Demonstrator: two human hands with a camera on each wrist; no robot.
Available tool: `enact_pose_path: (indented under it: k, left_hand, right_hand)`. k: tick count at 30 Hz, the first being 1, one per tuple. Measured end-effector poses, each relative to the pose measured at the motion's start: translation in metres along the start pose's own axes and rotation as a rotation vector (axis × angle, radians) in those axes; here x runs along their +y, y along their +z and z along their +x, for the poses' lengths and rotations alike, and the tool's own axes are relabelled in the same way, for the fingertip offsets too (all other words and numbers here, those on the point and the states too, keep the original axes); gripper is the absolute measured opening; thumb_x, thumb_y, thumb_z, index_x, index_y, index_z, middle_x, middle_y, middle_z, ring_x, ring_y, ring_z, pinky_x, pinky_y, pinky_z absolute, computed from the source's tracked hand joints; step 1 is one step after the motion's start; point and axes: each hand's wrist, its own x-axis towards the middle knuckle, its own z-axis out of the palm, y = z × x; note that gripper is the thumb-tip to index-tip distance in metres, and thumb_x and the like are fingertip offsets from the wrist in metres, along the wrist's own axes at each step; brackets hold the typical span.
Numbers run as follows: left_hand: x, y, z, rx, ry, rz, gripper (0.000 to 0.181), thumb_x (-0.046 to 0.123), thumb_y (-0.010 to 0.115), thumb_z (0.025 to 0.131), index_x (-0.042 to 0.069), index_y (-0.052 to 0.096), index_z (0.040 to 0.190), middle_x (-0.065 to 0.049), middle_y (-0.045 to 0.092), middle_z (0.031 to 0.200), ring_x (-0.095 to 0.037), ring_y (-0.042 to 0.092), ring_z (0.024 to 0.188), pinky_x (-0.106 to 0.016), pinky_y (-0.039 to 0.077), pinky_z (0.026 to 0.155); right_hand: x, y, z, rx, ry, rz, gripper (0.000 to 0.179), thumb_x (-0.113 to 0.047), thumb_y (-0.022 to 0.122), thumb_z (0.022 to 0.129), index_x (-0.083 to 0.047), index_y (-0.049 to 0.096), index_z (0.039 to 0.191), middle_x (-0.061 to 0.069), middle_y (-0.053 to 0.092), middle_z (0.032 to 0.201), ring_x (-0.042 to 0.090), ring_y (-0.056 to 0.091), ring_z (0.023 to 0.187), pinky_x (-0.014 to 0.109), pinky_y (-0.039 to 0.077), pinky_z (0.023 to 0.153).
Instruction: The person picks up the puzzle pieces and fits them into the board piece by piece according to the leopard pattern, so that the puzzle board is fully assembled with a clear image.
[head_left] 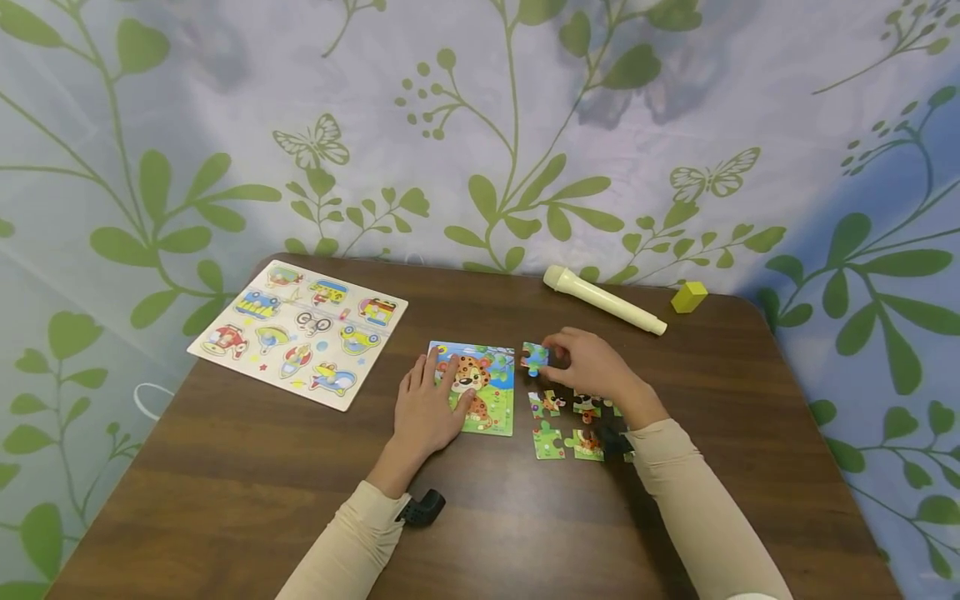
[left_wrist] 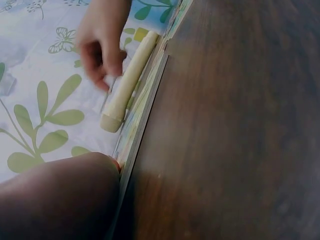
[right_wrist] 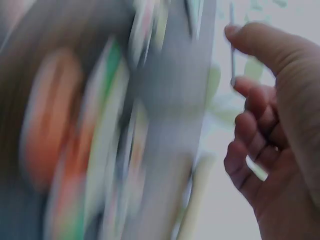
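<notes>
Head view, left hand [head_left: 427,410] resting fingers-apart on the spotted-animal board [head_left: 495,410], right hand [head_left: 596,364] pinching a puzzle piece [head_left: 536,357] just right of it, loose pieces [head_left: 548,444] nearby on the table [head_left: 510,533]

Two hands [head_left: 429,410], two sleeves [head_left: 348,533] and one tabletop [head_left: 510,533]. One leopard picture [head_left: 480,385]; at least five jigsaw pieces [head_left: 536,358], four of them loose and one pinched, with bits of others behind an arm, so their total cannot be told. One pegboard [head_left: 255,362] bearing about ten vehicle shapes [head_left: 360,339], one microphone [head_left: 603,300], one yellow block [head_left: 688,297], two clear wall butterflies [head_left: 312,146].
</notes>
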Motion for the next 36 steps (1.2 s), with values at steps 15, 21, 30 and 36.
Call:
enact_pose_path:
  k: [15, 21, 30, 36]
  left_hand:
    - [0.002, 0.003, 0.002, -0.046, -0.041, -0.009, 0.07, 0.059, 0.044, 0.103, 0.025, 0.03, 0.163, -0.017, 0.011, 0.172, -0.037, 0.018, 0.157, -0.056, 0.023, 0.124]
    - [0.003, 0.0, 0.001, -0.03, -0.035, -0.018, 0.07, 0.057, 0.046, 0.102, 0.023, 0.032, 0.162, -0.02, 0.013, 0.171, -0.039, 0.021, 0.156, -0.056, 0.025, 0.123]
    - [0.008, -0.001, -0.003, -0.029, -0.069, -0.041, 0.072, 0.057, 0.046, 0.103, 0.018, 0.032, 0.162, -0.023, 0.01, 0.171, -0.039, 0.018, 0.157, -0.055, 0.024, 0.125]
    - [0.001, -0.002, -0.002, -0.027, -0.028, -0.077, 0.077, 0.056, 0.048, 0.103, 0.009, 0.03, 0.161, -0.026, 0.012, 0.169, -0.043, 0.021, 0.155, -0.058, 0.028, 0.123]
  right_hand:
    - [-0.049, 0.027, 0.034, -0.111, -0.017, -0.127, 0.047, -0.045, 0.076, 0.091, -0.013, 0.071, 0.125, 0.001, 0.063, 0.103, 0.015, 0.06, 0.088, 0.038, 0.055, 0.081]
    - [-0.056, 0.028, 0.036, -0.11, -0.013, -0.118, 0.05, -0.046, 0.075, 0.091, -0.013, 0.071, 0.128, 0.002, 0.064, 0.106, 0.015, 0.061, 0.087, 0.039, 0.056, 0.08]
    - [-0.071, 0.035, 0.04, -0.116, 0.017, -0.201, 0.048, -0.044, 0.072, 0.094, -0.014, 0.07, 0.131, 0.008, 0.067, 0.124, 0.025, 0.067, 0.103, 0.043, 0.059, 0.084]
    - [-0.075, 0.039, 0.043, -0.093, -0.001, -0.321, 0.047, -0.045, 0.072, 0.093, -0.016, 0.072, 0.13, 0.006, 0.07, 0.115, 0.026, 0.067, 0.098, 0.041, 0.059, 0.079]
